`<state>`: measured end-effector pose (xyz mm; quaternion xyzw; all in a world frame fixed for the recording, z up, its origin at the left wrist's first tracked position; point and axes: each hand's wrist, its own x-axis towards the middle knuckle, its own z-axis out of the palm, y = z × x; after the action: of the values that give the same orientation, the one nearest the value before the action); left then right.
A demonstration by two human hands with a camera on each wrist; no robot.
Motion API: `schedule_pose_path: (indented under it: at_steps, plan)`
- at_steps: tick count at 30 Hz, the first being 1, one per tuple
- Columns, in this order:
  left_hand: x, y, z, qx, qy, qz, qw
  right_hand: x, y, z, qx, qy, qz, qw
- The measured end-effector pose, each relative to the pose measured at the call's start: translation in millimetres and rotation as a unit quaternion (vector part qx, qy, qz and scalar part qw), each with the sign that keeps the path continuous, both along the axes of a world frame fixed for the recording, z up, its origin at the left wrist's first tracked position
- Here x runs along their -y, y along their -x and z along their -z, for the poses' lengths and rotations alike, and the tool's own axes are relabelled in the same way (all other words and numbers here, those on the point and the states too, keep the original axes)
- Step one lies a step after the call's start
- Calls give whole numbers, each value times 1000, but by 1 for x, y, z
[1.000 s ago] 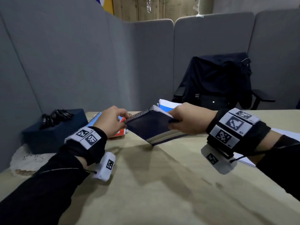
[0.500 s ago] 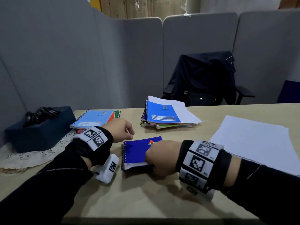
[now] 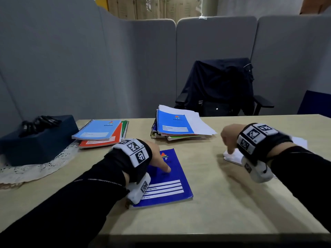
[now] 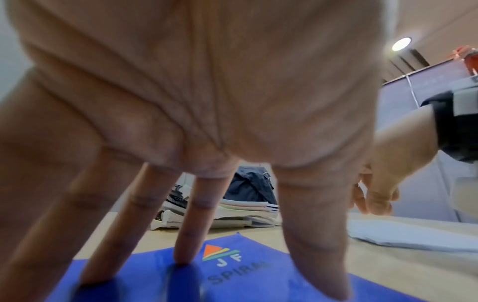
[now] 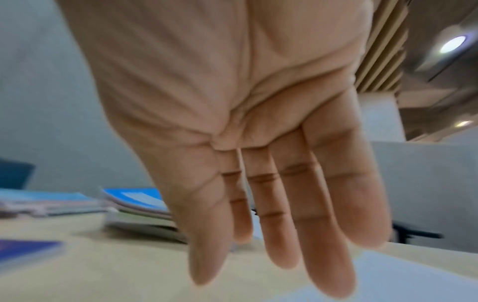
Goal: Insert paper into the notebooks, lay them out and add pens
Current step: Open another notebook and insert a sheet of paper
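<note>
Dark blue notebook pinned near the table's edge
Left hand presses it with straight fingers; right hand (fingers loose, holding nothing) hovers over the paper.

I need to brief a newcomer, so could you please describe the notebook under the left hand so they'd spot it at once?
On the beige table, it lies alone nearest the person, in front of the two notebook stacks. The left hand presses straight fingers on this dark blue notebook; the stacks' top covers are lighter blue.
</note>
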<state>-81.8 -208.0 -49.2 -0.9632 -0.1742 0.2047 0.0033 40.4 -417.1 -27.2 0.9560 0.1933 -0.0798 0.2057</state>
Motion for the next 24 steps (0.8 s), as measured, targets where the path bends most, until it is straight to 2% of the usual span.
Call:
schedule_pose_path:
  at_steps: [4, 10, 15, 20, 24]
  plan:
    - [16, -4, 4, -8, -20, 13, 1000, 33, -10, 16, -37, -14, 38, 999]
    - [36, -14, 1, 1, -40, 40, 998, 40, -6, 26, -55, -53, 64, 995]
    - [39, -17, 4, -2, -55, 20, 998, 44, -11, 30, -42, -77, 62, 994]
    - [42, -21, 4, -1, -38, -9, 999, 53, -16, 17, -103, -118, 106, 982]
    - [48, -23, 5, 10, -35, -27, 999, 59, -28, 23, -87, -149, 129, 977]
